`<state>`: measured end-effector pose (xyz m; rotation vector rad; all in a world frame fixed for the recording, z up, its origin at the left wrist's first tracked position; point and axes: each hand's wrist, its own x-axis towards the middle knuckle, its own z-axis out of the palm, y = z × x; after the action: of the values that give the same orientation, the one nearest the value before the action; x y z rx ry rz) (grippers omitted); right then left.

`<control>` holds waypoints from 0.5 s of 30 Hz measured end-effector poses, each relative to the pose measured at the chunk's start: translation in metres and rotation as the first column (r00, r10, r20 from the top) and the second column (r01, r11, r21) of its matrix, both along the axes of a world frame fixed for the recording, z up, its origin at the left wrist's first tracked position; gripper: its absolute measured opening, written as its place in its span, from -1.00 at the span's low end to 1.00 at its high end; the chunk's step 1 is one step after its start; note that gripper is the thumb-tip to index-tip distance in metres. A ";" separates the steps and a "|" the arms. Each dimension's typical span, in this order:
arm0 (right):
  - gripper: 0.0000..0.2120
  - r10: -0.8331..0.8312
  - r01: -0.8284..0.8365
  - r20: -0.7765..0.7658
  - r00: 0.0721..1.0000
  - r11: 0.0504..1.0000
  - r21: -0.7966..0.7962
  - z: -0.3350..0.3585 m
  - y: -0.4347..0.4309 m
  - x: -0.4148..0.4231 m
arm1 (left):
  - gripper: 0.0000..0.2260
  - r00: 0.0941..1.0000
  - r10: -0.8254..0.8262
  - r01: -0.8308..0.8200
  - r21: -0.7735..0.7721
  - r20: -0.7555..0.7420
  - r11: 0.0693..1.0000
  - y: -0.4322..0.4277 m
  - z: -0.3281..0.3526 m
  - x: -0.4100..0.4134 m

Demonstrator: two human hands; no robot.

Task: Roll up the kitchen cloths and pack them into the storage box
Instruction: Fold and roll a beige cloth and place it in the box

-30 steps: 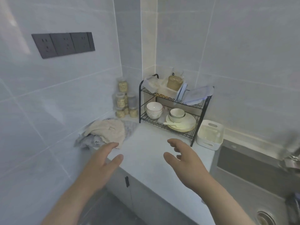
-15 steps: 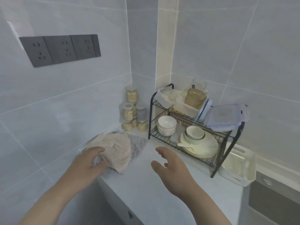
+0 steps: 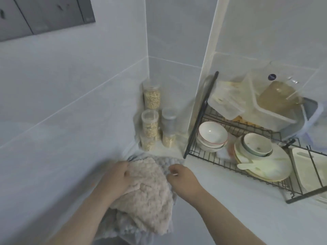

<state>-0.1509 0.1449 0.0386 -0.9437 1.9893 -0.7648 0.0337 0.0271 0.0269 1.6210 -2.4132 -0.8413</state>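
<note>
Surface: white countertop (image 3: 221, 200) in a tiled corner, with a dark socket panel (image 3: 44, 15) high on the left wall.
Background: jars (image 3: 152, 98) stacked in the far corner. Black wire dish rack (image 3: 200, 119) to the right, loaded with bowls (image 3: 212, 135) and plates (image 3: 265, 167).
Cloths: beige cloth (image 3: 150, 190) crumpled on top of grey cloth (image 3: 164, 160). Heap at near left, against the left wall. Neither rolled, neither spread flat.
Left hand (image 3: 116, 177): on the far left part of the beige cloth, fingers curled into the pile and gripping it.
Right hand (image 3: 184, 179): at the right edge of the heap, thumb and fingertips closed together on the grey cloth's border, apparently a pinch.
Storage box (image 3: 318, 165): white, at far right, partly behind the rack wires and well apart from the heap. No cloth visible in the part shown; the rest is cut off by the frame.
Done: nothing yet, by appearance. No rolls anywhere and nothing packed.
Left: separate the two cloths, flatten and roll each, then carry the rolls right past the rack to the box.
Estimate: very start of the task, first hold on the heap only.
</note>
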 end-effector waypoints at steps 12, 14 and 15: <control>-0.61 0.289 -0.340 -0.281 0.915 0.928 -0.153 -0.105 -0.125 -0.005 | -0.81 0.987 -0.103 0.124 -0.173 0.126 0.977 -0.049 -0.090 -0.032; -0.59 0.349 -0.435 -0.392 0.851 0.887 -0.154 -0.114 -0.128 -0.006 | -0.91 0.996 -0.083 0.086 -0.232 0.023 0.969 -0.048 -0.095 -0.028; -0.64 0.359 -0.482 -0.469 0.807 0.859 -0.172 -0.115 -0.128 -0.005 | -0.96 0.996 -0.081 0.069 -0.269 -0.030 0.961 -0.045 -0.095 -0.026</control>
<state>-0.1556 0.0172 -0.0768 -1.7920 1.9280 -0.6288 0.0077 -0.0177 -0.0681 1.4072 -2.4471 -0.5219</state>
